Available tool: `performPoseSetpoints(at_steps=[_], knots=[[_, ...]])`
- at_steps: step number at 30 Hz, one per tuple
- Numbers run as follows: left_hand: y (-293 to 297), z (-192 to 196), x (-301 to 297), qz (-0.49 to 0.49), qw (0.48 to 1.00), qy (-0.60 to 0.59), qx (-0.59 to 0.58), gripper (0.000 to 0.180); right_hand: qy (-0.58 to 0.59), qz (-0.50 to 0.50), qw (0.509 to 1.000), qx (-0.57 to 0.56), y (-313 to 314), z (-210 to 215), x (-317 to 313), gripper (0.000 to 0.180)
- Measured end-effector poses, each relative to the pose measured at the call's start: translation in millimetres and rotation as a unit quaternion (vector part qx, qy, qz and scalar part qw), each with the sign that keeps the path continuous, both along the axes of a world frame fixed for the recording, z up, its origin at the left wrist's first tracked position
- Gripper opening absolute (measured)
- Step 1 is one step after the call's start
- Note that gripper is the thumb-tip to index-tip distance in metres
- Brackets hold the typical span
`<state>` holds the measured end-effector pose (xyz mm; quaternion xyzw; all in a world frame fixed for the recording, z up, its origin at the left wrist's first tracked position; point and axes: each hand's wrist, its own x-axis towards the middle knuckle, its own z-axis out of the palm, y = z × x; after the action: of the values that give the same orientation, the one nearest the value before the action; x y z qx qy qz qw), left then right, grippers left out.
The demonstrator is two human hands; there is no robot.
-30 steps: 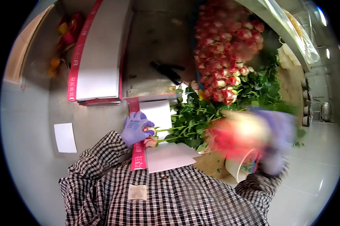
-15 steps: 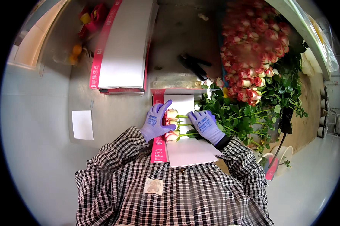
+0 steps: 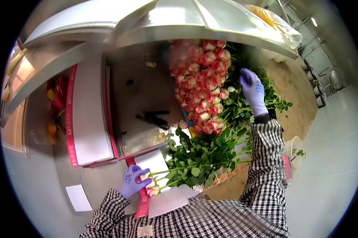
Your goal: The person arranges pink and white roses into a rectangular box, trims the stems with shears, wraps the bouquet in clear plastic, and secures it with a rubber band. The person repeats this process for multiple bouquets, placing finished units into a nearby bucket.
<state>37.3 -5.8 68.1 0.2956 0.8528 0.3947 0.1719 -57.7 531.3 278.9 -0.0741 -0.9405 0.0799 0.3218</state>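
Note:
Several pink-and-white roses (image 3: 152, 190) lie with their heads on a white wrapping sheet with a red printed border (image 3: 143, 204), their green stems pointing right. My left hand (image 3: 132, 181), in a purple glove, is at these heads, thumb and finger closed around the upper one. My right hand (image 3: 253, 92), gloved alike, is stretched far out over the leafy stems beside a big pile of red-and-white roses (image 3: 204, 79). Its fingers are bent but apart, and I see nothing between them.
A stack of white sheets with red borders (image 3: 89, 115) lies at the left. Black-handled pruning shears (image 3: 153, 118) rest on the metal table. A curved pale frame (image 3: 202, 32) spans the far side. A white bucket (image 3: 293, 148) stands at the right, and a white paper (image 3: 79, 198) lies at the lower left.
My right hand has left the rose stems on the sheet and reached far out to the right, over the pile's foliage. My left hand stays at the rose heads. The whole view has shifted.

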Motion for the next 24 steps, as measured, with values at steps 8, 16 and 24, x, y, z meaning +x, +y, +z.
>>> performPoseSetpoints(at_steps=[8, 16, 24], knots=[[6.5, -1.0, -27.5, -0.025, 0.993, -0.091, -0.064, 0.028, -0.105, -0.031, 0.985, 0.130, 67.4, -19.2, -101.4, 0.062], [1.8, -13.7, -27.3, -0.019, 0.987, -0.140, -0.077, 0.032, 0.131, 0.140, 0.981, 0.031, 133.5, -14.0, -67.8, 0.038], [1.8, -18.3, -23.2, 0.008, 0.979, -0.187, -0.080, 0.034, -0.128, 0.073, 0.981, 0.128, 96.8, 18.3, -111.5, 0.052]])
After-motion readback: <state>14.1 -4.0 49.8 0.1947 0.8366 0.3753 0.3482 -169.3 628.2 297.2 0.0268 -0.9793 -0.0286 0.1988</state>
